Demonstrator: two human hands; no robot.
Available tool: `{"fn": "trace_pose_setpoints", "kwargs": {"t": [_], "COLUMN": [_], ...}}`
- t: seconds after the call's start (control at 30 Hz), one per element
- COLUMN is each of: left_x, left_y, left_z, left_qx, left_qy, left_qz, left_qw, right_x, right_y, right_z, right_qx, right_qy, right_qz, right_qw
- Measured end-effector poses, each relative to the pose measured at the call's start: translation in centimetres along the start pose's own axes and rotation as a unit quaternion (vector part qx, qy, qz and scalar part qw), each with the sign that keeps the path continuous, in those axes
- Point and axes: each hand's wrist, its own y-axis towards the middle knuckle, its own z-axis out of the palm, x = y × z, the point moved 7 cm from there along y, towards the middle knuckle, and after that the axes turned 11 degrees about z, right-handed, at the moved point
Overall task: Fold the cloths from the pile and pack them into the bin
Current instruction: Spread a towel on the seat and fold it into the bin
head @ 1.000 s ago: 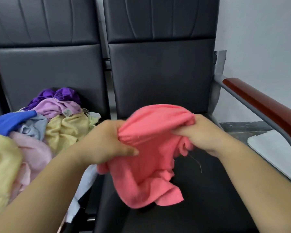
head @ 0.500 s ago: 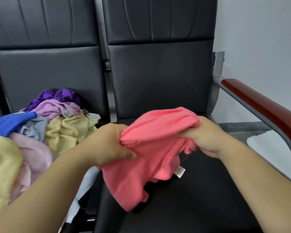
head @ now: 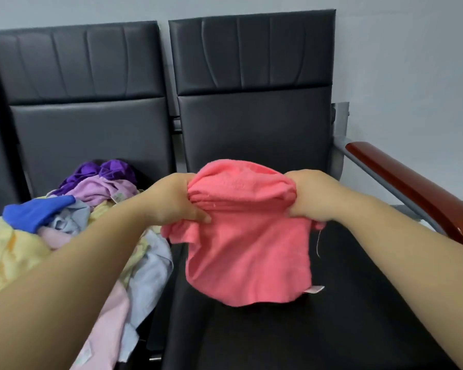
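A: Where is the cloth?

B: The pink cloth [head: 249, 252] is up in front of the person, over the right seat [head: 358, 316] of a row of black chairs. Its top edge is gathered into tight pleats between the two hands. The rest hangs down as a loose sheet.

A: Does it touch the seat?

B: I cannot tell. The lower edge hangs low over the seat, and a small white label [head: 316, 289] sticks out at its lower right corner.

A: And each grip?

B: The left grip [head: 177, 198] is curled around the left end of the pleats, with the thumb pressed across the front of the fabric. The right grip [head: 309, 194] clutches the right end. Its fingers are wrapped into the cloth and mostly hidden. A thin loose thread dangles just below it.

A: The other cloths?

B: The pile [head: 72, 209] lies on the left seat, just beside the left forearm. It holds purple, lilac, blue, yellow, pale blue and pale pink pieces, tangled and unfolded. Some spill over the front edge of that seat.

A: Anything else?

B: A red-brown armrest [head: 412, 188] on a grey frame runs along the right side, and a pale wall [head: 412, 49] stands behind the chairs.
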Motion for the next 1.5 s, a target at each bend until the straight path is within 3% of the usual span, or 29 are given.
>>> {"fn": "trace_pose_setpoints", "kwargs": {"t": [0.1,0.23,0.3,0.37,0.47,0.6,0.7,0.8,0.97,1.03,1.13,1.23,1.3,1.37,1.43,1.5], "left_x": [0.1,-1.0,-1.4,-1.5,-0.8,1.9,4.6,6.3,7.0,7.6,8.0,8.4,8.5,8.8,9.0,9.3], "left_y": [2.0,3.7,3.7,3.2,1.5,-2.6,-5.6,-5.8,-5.6,-6.1,-7.5,-7.8,-7.7,-7.6,-7.7,-7.5], "left_z": [-1.3,-3.5,-4.3,-4.2,-2.0,5.5,10.9,12.7,14.0,14.4,15.0,14.9,14.6,14.0,13.4,12.9], "left_qx": [0.028,-0.051,-0.090,-0.095,-0.040,0.163,0.252,0.258,0.193,0.193,0.251,0.237,0.220,0.200,0.192,0.188], "left_qy": [0.174,0.233,0.245,0.271,0.292,0.218,0.115,0.081,-0.031,-0.068,-0.122,-0.133,-0.136,-0.149,-0.150,-0.124], "left_qz": [-0.020,-0.013,0.001,0.014,0.025,-0.042,-0.078,-0.083,-0.135,-0.170,-0.191,-0.201,-0.203,-0.214,-0.222,-0.212], "left_qw": [0.984,0.971,0.965,0.958,0.955,0.961,0.958,0.959,0.971,0.964,0.941,0.941,0.944,0.944,0.944,0.951], "right_x": [0.1,0.5,0.9,0.7,-0.7,-4.6,-6.5,-6.6,-5.8,-6.1,-7.0,-6.5,-6.5,-7.3,-7.9,-7.9], "right_y": [1.8,2.3,1.9,1.3,0.0,-2.3,-3.4,-2.8,-1.7,-1.8,-2.8,-3.9,-3.8,-2.6,-1.7,-1.3], "right_z": [-1.2,-3.6,-4.4,-3.9,-0.8,7.6,12.0,12.1,14.2,15.1,15.9,16.3,16.1,15.5,14.7,14.4], "right_qx": [-0.095,-0.195,-0.205,-0.172,-0.104,0.105,0.218,0.189,0.161,0.208,0.339,0.411,0.398,0.312,0.238,0.215], "right_qy": [-0.102,-0.079,-0.061,-0.051,-0.023,0.010,-0.008,-0.011,0.000,-0.026,-0.068,0.039,0.111,0.135,0.103,0.031], "right_qz": [-0.018,-0.008,0.003,0.019,0.004,0.030,0.063,0.058,0.052,0.080,0.122,0.135,0.145,0.182,0.209,0.180], "right_qw": [0.990,0.978,0.977,0.984,0.994,0.994,0.974,0.980,0.986,0.975,0.930,0.901,0.899,0.923,0.943,0.959]}}
